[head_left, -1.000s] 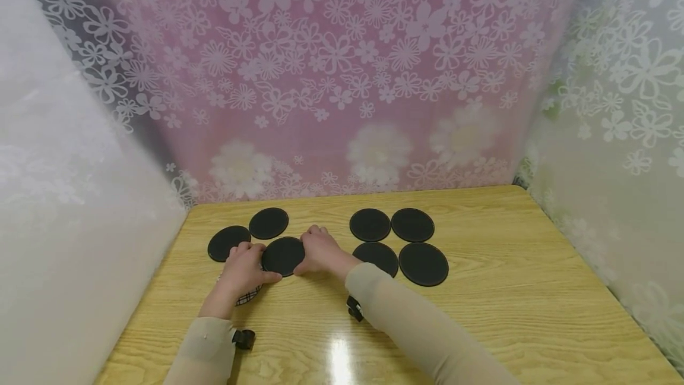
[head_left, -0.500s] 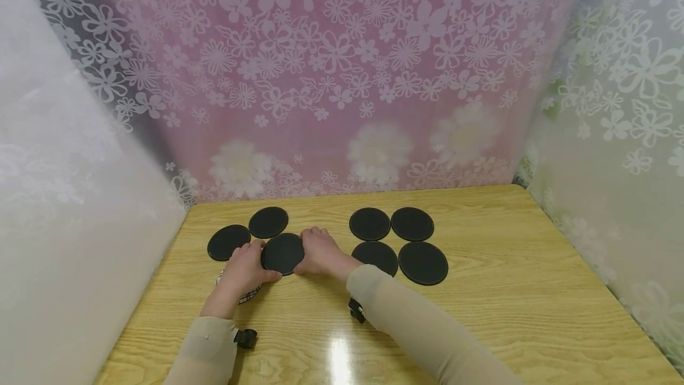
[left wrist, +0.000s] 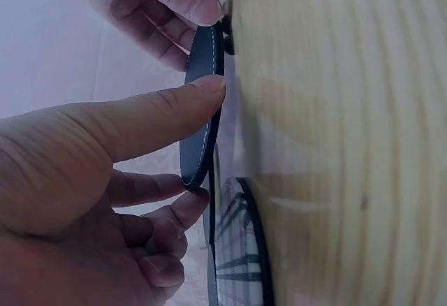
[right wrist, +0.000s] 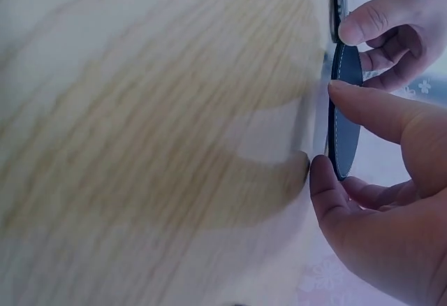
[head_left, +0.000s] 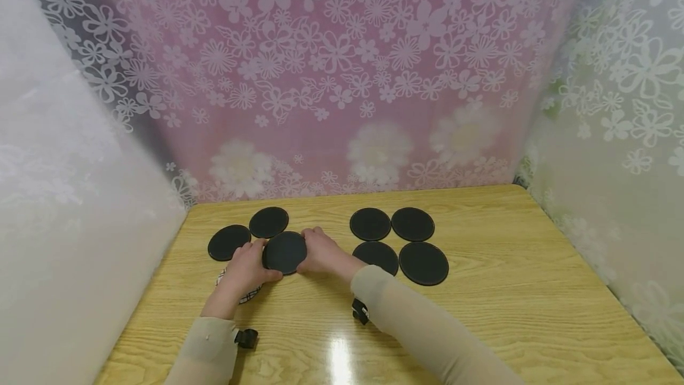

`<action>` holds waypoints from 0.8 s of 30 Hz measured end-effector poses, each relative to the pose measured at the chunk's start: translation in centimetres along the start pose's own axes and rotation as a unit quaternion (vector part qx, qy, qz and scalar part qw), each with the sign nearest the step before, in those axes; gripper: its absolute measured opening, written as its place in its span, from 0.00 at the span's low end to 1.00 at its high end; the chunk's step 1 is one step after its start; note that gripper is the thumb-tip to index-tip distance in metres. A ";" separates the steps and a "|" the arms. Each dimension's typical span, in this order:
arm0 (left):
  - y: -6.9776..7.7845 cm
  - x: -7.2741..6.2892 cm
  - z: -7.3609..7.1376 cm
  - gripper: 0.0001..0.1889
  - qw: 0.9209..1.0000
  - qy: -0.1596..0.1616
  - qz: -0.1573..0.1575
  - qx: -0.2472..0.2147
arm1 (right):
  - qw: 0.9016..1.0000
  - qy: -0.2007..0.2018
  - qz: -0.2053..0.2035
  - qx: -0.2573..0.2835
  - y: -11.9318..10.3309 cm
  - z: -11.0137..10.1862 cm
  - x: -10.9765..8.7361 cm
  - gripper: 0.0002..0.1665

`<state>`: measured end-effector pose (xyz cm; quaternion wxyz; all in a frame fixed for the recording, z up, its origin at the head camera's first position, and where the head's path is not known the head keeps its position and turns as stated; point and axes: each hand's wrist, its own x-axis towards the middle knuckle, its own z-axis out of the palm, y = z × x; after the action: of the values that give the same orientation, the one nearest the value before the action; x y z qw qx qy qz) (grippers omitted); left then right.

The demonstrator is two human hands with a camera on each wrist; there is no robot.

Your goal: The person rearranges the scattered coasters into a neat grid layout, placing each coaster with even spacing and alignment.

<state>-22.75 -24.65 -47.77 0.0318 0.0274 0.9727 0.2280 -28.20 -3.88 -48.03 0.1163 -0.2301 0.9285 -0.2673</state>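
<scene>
A round black coaster [head_left: 285,253] with pale edge stitching is held by its rim between both hands, slightly off the table. My left hand [head_left: 243,271] pinches its left side with thumb and fingers. On the opposite side my right hand [head_left: 323,252] pinches the rim; the right wrist view shows the coaster [right wrist: 347,121] edge-on between thumb and fingers. Partly under my left hand lies a plaid coaster [left wrist: 241,257] on the table. Two more black coasters, one at far left [head_left: 228,242] and one behind [head_left: 269,222], lie face-down or plain side up.
On the right, several black coasters [head_left: 424,264] lie in a two-by-two group, one partly covered by my right forearm. The wooden table [head_left: 513,290] is bounded by a pink floral curtain [head_left: 342,76] behind and pale curtains at both sides.
The held coaster has risen slightly and tilted, its face now lighter. My right hand has shifted a little to the right; the other coasters have stayed put.
</scene>
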 end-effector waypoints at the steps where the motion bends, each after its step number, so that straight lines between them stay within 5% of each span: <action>1: 0.1 0.0 0.0 0.47 1.000 0.000 0.002 -0.002 | 1.000 -0.001 -0.001 0.002 0.2 -0.1 -0.1 0.50; 15: 3.4 0.9 -0.1 0.49 0.999 0.020 0.025 -0.009 | 1.000 -0.001 -0.008 0.026 2.6 -3.5 -1.4 0.51; 24: 5.6 1.7 1.2 0.49 0.999 0.018 0.034 -0.021 | 1.000 -0.001 -0.003 0.027 4.9 -5.2 -2.9 0.50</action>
<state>-24.13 -19.01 -46.43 0.0073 0.0557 0.9666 0.2499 -29.21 3.52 -46.12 0.1230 -0.2303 0.9199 -0.2928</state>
